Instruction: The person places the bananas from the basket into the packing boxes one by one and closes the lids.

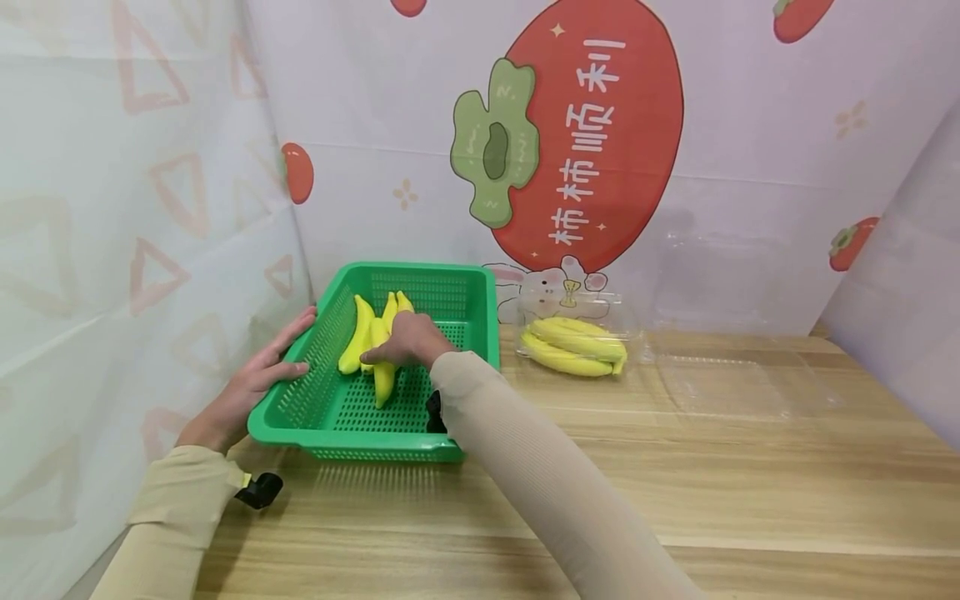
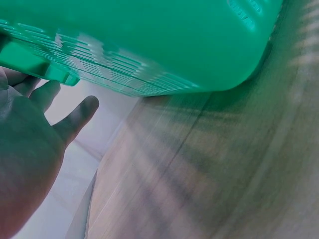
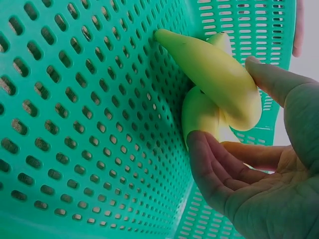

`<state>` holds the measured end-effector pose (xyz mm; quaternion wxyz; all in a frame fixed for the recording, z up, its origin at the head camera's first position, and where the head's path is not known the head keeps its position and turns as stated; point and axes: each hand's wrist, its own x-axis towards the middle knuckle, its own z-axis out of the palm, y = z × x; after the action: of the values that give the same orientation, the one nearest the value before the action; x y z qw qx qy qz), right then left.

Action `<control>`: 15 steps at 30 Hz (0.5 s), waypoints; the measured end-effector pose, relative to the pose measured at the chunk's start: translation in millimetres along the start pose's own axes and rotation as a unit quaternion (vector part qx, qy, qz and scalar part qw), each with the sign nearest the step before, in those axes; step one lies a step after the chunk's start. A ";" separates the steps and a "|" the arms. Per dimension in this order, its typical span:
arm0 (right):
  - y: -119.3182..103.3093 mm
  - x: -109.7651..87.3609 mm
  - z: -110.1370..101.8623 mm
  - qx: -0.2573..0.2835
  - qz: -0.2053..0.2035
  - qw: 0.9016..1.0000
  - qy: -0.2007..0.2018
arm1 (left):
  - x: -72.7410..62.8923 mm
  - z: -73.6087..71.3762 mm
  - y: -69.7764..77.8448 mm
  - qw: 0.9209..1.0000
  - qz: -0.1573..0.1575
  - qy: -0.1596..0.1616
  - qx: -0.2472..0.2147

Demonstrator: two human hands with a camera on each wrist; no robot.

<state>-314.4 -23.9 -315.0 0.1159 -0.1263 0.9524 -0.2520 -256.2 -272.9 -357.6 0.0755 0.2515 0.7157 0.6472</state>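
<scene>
A green perforated basket (image 1: 476, 333) stands on the table with several yellow bananas (image 1: 357, 337) inside. At its left rim is my left hand (image 1: 258, 379), the thumb over the edge and the other fingers along the outside; the left wrist view shows those fingers (image 2: 75, 119) by the basket's outer lip. My right hand (image 1: 414, 342) reaches into the basket and grips bananas from the pile. In the right wrist view the thumb rests against an upper banana (image 3: 214, 74), while the fingertips press a lower banana (image 3: 197, 112). The palm partly hides the pile.
Right of the basket, a clear plastic clamshell box (image 1: 630, 304) holds a bunch of bananas (image 1: 573, 346). Its transparent tray (image 1: 735, 383) lies open on the wooden table (image 1: 750, 500). Printed cloth walls (image 1: 375, 108) close off the back and both sides.
</scene>
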 end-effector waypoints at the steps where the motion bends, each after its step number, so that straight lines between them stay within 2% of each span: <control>1: 0.3 -0.1 0.4 0.000 0.000 1.000 -0.004 | -0.3 0.2 0.4 1.000 -0.002 0.001 0.003; 8: 0.9 -2.3 -0.9 0.038 0.008 0.999 -0.015 | 0.6 2.5 2.7 1.000 -0.014 0.004 0.003; 15: -3.1 -3.3 -3.4 0.087 0.015 0.996 -0.022 | -2.3 2.3 4.8 0.999 -0.008 0.012 0.030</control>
<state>-311.7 -23.9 -310.0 0.1511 -0.1074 0.9259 -0.3291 -252.0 -271.8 -353.8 0.0645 0.2398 0.7379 0.6276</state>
